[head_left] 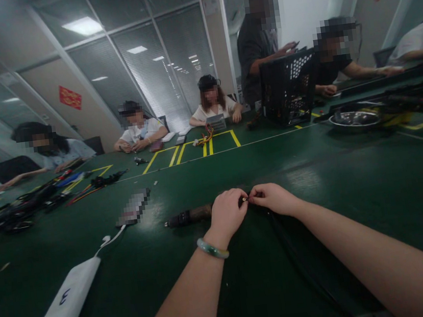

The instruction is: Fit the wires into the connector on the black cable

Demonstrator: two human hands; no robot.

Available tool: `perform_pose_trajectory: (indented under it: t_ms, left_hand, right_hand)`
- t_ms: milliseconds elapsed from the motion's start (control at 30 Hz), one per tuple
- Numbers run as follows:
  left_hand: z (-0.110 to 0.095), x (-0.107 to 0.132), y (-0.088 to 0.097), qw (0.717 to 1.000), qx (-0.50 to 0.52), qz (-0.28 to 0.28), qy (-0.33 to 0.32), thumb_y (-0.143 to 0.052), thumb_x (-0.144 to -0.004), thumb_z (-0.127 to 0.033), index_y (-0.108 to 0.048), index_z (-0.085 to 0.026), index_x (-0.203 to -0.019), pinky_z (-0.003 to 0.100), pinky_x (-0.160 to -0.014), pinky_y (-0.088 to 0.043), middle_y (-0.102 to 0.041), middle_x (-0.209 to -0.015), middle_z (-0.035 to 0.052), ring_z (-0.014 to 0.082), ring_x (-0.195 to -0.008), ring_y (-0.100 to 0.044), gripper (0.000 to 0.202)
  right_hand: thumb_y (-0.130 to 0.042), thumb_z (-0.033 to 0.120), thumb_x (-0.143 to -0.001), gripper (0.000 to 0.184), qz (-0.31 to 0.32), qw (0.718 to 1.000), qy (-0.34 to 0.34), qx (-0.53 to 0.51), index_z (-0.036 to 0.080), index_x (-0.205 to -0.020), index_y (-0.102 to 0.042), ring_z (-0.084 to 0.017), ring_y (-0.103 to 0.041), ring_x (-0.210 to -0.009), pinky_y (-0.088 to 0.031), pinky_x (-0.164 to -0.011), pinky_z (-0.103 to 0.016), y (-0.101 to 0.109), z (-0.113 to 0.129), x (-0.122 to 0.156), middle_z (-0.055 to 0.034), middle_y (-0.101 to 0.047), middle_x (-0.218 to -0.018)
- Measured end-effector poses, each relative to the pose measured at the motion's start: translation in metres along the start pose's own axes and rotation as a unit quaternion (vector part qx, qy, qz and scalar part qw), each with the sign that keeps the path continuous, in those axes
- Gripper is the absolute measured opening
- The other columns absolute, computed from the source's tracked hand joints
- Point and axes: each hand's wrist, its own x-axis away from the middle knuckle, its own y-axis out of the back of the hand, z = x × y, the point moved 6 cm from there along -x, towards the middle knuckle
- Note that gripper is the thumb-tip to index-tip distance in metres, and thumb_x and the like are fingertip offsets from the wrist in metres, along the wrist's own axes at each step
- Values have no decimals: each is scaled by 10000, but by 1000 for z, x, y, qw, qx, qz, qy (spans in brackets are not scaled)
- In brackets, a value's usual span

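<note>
My left hand is closed in a pinch on a small metal connector tip at the middle of the green table. A dark sleeved cable bundle runs left from under that hand. My right hand pinches the same spot from the right, fingertips touching those of the left. A thin black cable trails from the hands toward me between my forearms. A green bangle circles my left wrist.
A white power bank with a white cord lies near left; a phone beyond it. Loose cables pile at far left. A black computer case and a metal bowl stand at the back right. Several people sit around the table.
</note>
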Motion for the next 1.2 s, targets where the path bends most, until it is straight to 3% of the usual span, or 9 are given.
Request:
perform_pose_trajectory:
  t_ms: [1200]
  left_hand:
    - [3, 0, -2, 1000, 0, -3, 2, -546, -876, -265, -592, -245, -995, 345, -863, -431, -628, -1008, 3, 185, -942, -574, 130]
  right_hand:
    - [-579, 336, -847, 156, -4, 1000, -18, 0, 203, -850, -662, -151, -626, -713, -423, -600, -237, 3, 2, 1, -4, -694, -815]
